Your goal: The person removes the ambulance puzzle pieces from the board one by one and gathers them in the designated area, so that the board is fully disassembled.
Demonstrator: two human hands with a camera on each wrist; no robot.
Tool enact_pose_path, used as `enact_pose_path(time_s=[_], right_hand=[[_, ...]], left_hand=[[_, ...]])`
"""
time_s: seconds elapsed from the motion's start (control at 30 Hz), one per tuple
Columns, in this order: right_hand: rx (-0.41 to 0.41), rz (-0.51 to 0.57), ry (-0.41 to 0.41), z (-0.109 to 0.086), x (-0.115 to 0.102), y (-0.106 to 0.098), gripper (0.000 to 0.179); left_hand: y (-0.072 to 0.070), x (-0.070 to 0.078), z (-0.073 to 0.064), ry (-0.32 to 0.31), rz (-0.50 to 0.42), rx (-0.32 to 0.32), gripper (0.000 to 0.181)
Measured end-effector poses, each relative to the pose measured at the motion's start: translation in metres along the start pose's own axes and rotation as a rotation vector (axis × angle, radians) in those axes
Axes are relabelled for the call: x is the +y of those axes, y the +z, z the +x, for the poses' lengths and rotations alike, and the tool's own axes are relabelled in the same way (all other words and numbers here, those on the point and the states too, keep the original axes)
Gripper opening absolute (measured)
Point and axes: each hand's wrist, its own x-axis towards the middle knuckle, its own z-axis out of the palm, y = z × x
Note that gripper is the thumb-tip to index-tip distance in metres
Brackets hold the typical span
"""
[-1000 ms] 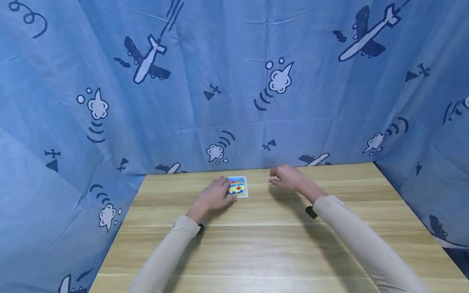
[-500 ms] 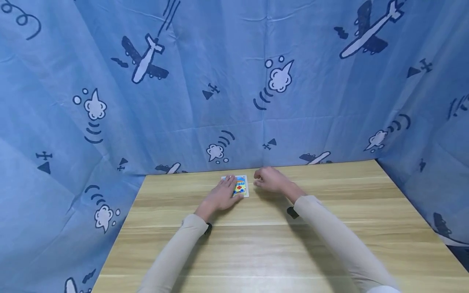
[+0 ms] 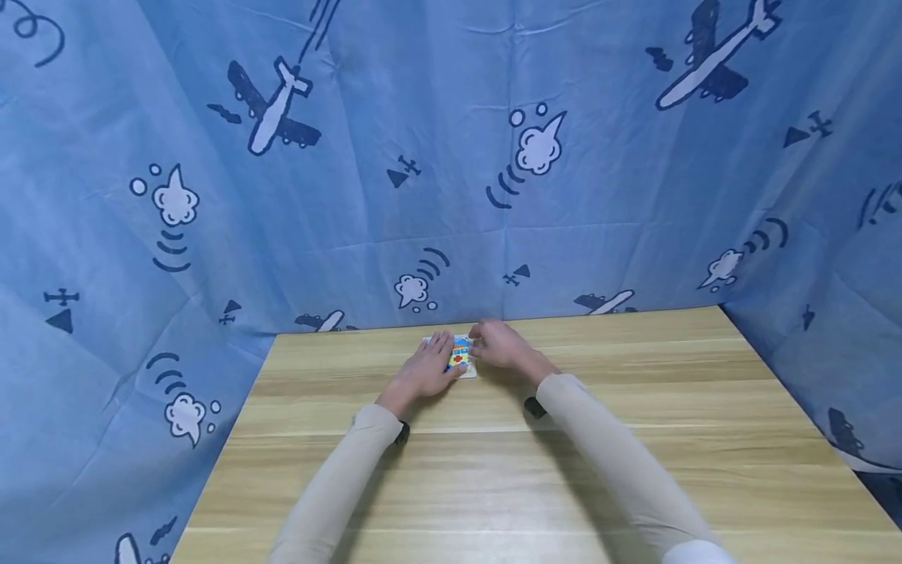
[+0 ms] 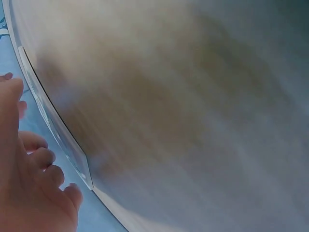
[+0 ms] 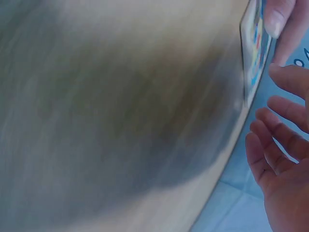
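A small square picture board (image 3: 460, 354) with a white rim lies flat near the back edge of the table; a yellow vehicle with a red cross shows on it. My left hand (image 3: 423, 372) lies over its left part, fingers stretched across it and thumb by the near edge, hiding that side. At its right edge is my right hand (image 3: 499, 345), fingers loosely bent; in the right wrist view this hand (image 5: 285, 150) has spread fingers with nothing between them, just short of the board (image 5: 252, 53). Whether its fingertips touch the board, I cannot tell.
The wood-grain table (image 3: 451, 486) stretches toward me and to both sides. A blue curtain (image 3: 451, 196) printed with aeroplanes and clouds hangs right behind the table's back edge and along its sides. A dark band (image 3: 535, 407) sits at my right wrist.
My right hand has moved left, from well apart to the board's right edge. My left hand has slid a little right, covering more of the picture. The board has stayed nearly in place.
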Motion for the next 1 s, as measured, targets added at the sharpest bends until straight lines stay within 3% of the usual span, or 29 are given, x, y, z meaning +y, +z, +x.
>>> enact_pose_path(time_s=[0.2, 0.43, 0.7, 1.0], right_hand=[[0.016, 0.005, -0.003, 0.009, -0.003, 0.008, 0.034], [-0.003, 0.008, 0.026, 0.016, -0.004, 0.019, 0.035], [-0.05, 0.006, 0.045, 0.019, -0.009, 0.019, 0.037], [-0.047, -0.037, 0.048, 0.021, -0.014, 0.021, 0.039]], left_hand=[[-0.005, -0.001, 0.006, -0.013, -0.021, -0.021, 0.079], [-0.002, -0.005, 0.003, -0.009, -0.059, -0.049, 0.078], [0.002, -0.005, 0.003, -0.026, 0.023, -0.077, 0.077], [0.001, -0.003, 0.002, -0.027, 0.072, -0.096, 0.077]])
